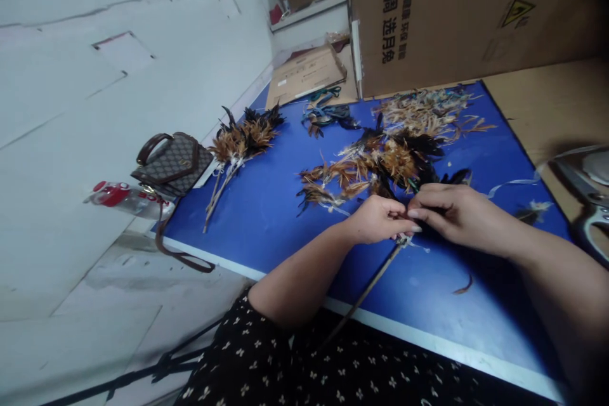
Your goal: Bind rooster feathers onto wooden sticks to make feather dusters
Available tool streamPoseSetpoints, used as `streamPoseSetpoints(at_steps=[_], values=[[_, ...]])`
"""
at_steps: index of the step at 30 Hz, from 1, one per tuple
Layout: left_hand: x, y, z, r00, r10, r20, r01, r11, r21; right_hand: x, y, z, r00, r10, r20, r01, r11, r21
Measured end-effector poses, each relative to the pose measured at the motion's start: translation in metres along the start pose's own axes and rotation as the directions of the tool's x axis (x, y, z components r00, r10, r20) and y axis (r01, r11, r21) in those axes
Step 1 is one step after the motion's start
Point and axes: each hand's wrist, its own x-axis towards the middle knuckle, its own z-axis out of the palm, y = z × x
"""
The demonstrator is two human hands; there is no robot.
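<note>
My left hand is closed around the top of a thin stick, just above a whitish wrapped spot with loose fibres. The stick slants down toward my lap. Pressed against it, my right hand has thumb and fingers pinched together. Whatever sits in that pinch is too small to make out. Directly beyond both hands lie brown and black feathers, partly hidden by my fingers. Loose brown feathers are spread to the left of them.
Finished-looking feather bundles on sticks lie at the left, beside a handbag and a plastic bottle. Pale feathers and bluish feathers lie farther back. A large carton stands behind; scissors are at right.
</note>
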Motion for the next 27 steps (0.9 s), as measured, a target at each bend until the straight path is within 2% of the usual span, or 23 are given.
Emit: streamPoseSetpoints(at_steps=[2, 4, 6, 7, 8, 9, 11, 13, 14, 19, 24, 27], values=[[-0.001, 0.000, 0.001, 1.000, -0.005, -0.009, 0.005, 0.999, -0.034, 0.002, 0.002, 0.006, 0.993, -0.047, -0.107, 0.043, 0.998, -0.046], [-0.002, 0.002, -0.001, 1.000, -0.018, -0.014, 0.017, 0.998, -0.056, 0.001, 0.001, 0.007, 0.952, -0.074, -0.297, 0.034, 0.990, -0.137], [-0.002, 0.003, -0.004, 0.999, -0.025, -0.040, 0.023, 0.998, -0.060, -0.002, -0.005, 0.004, 0.854, -0.140, -0.501, 0.000, 0.963, -0.268], [-0.002, 0.003, -0.006, 0.998, -0.029, -0.063, 0.025, 0.998, -0.061, -0.005, -0.010, 0.002, 0.803, -0.190, -0.566, 0.000, 0.948, -0.318], [-0.002, 0.003, -0.009, 0.996, -0.033, -0.086, 0.028, 0.998, -0.061, -0.008, -0.015, -0.001, 0.777, -0.232, -0.584, 0.030, 0.942, -0.335], [-0.001, 0.004, -0.011, 0.994, -0.036, -0.105, 0.029, 0.998, -0.062, -0.011, -0.018, -0.003, 0.786, -0.259, -0.562, 0.085, 0.944, -0.317], [0.000, 0.004, -0.015, 0.991, -0.030, -0.130, 0.022, 0.998, -0.062, -0.015, -0.021, -0.003, 0.860, -0.271, -0.432, 0.190, 0.956, -0.221], [0.000, 0.004, -0.017, 0.991, -0.016, -0.132, 0.007, 0.998, -0.066, -0.017, -0.017, 0.004, 0.935, -0.230, -0.270, 0.195, 0.969, -0.149], [0.000, 0.005, -0.017, 0.992, -0.010, -0.128, 0.001, 0.998, -0.069, -0.016, -0.014, 0.009, 0.953, -0.199, -0.229, 0.168, 0.975, -0.147], [-0.006, 0.008, -0.013, 0.994, -0.001, -0.109, -0.003, 0.999, -0.034, -0.009, 0.001, 0.028, 0.975, -0.097, -0.202, 0.083, 0.993, -0.079], [-0.010, 0.014, -0.008, 0.994, 0.007, -0.110, -0.006, 1.000, 0.006, -0.010, 0.003, 0.029, 0.990, -0.018, -0.142, 0.013, 0.999, -0.041], [-0.009, 0.014, -0.006, 0.993, -0.006, -0.114, 0.006, 1.000, 0.006, -0.012, 0.005, 0.031, 0.989, -0.002, -0.148, -0.003, 0.999, -0.034]])
